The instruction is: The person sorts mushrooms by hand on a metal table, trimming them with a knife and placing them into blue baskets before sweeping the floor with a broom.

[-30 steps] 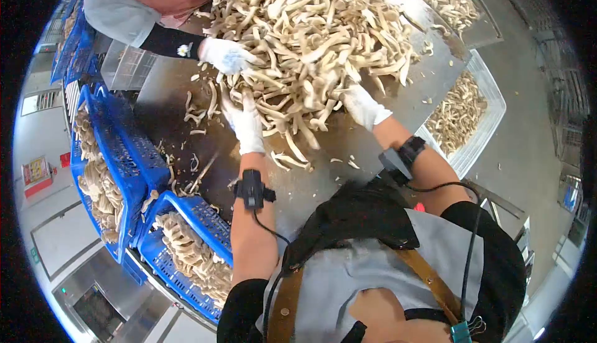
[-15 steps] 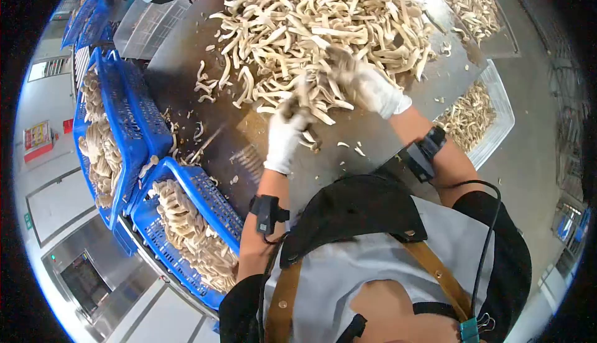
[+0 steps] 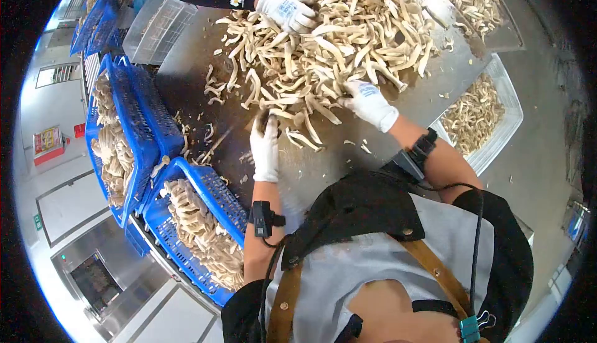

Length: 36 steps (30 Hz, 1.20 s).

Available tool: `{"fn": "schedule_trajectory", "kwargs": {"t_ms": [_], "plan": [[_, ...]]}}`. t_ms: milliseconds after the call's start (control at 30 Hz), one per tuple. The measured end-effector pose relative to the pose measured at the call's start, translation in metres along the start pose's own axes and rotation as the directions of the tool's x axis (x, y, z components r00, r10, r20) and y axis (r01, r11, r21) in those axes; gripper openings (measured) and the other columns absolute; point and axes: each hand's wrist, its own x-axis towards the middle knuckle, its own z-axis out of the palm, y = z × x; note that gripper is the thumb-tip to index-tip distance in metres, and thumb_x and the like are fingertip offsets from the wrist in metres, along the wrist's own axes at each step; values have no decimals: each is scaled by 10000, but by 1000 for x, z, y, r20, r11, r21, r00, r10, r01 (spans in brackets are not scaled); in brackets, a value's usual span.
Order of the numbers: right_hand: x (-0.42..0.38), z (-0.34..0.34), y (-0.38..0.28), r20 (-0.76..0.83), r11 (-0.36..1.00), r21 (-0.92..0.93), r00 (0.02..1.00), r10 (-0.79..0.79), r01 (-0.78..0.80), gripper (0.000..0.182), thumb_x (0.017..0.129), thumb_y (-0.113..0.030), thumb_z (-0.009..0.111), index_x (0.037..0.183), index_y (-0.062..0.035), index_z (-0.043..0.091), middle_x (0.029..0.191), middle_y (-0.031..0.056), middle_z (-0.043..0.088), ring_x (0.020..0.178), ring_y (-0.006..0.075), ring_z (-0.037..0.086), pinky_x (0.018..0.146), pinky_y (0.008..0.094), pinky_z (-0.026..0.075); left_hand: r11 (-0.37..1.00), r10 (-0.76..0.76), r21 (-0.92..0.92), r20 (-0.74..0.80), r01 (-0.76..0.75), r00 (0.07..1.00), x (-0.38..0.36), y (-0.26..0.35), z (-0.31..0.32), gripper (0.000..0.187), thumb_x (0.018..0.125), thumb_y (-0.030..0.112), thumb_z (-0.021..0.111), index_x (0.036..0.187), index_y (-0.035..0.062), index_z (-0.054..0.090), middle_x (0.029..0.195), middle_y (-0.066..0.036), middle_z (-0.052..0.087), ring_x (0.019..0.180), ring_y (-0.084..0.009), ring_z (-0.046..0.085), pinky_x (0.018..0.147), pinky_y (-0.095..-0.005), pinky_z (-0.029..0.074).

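Observation:
Long pale mushrooms point(image 3: 336, 48) lie heaped on the steel table point(image 3: 217, 150). At the near left edge of the heap is my left hand point(image 3: 265, 147), in a white glove with darkly soiled fingertips. Its fingers point away from me, thumb a little apart, close to a few loose mushrooms. My right hand point(image 3: 371, 105), also gloved in white, reaches the heap's near right edge. Thumb and fingers there are spread beside the mushrooms, partly hidden among them. Between both hands, several single mushrooms point(image 3: 303, 138) lie on the metal.
Another person's gloved hand point(image 3: 286, 10) rests on the heap's far left side. Blue baskets point(image 3: 214, 194) of mushrooms stand at the left, near a clear crate point(image 3: 158, 29). A white bin point(image 3: 507, 104) of mushrooms sits at the right. Scraps litter the table.
My hands have moved apart, the left slightly left and the right back to the heap's edge. The other person's hand has come further in over the heap.

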Motion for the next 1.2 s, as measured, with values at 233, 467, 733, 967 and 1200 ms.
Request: {"fn": "schedule_trajectory", "kwargs": {"t_ms": [233,467,733,967,1200], "plan": [[-23,-55,7,-338,801,566,941,8,197,143,862,-103,595,960,1,603,929,188,613,823,293,584,787,338,474,525,195,810,185,-262,963,-29,-78,-14,651,755,246,723,1311,7,485,1261,-271,490,1126,-391,503,962,-440,421],[-170,-90,148,-388,560,827,764,515,43,329,862,-61,569,1184,2,543,999,70,608,825,180,578,773,347,497,391,269,836,296,-385,917,-45,-80,-21,1057,601,377,830,1427,-6,293,1434,-302,296,1301,-454,314,1100,-473,277],[-117,67,6,452,910,355,812,-368,215,370,854,-154,570,1202,-30,548,1094,145,611,1032,298,581,929,396,453,321,252,917,159,-238,955,-57,-111,1,1234,526,581,815,1469,38,232,1482,-339,164,1365,-508,158,1119,-584,136],[57,58,3,374,645,-227,677,-634,729,329,815,-189,570,1132,-100,569,1184,122,566,994,289,583,865,441,494,211,492,944,121,-253,862,132,-109,27,866,636,390,788,1366,79,443,1373,-319,355,1242,-469,349,1072,-532,264],[201,-11,10,272,561,-522,749,-604,642,483,927,-139,425,1409,-153,380,1133,170,568,910,212,590,724,338,538,465,311,817,210,-341,927,234,38,72,428,792,373,644,1092,70,624,966,-189,675,901,-377,640,794,-448,520]]}}
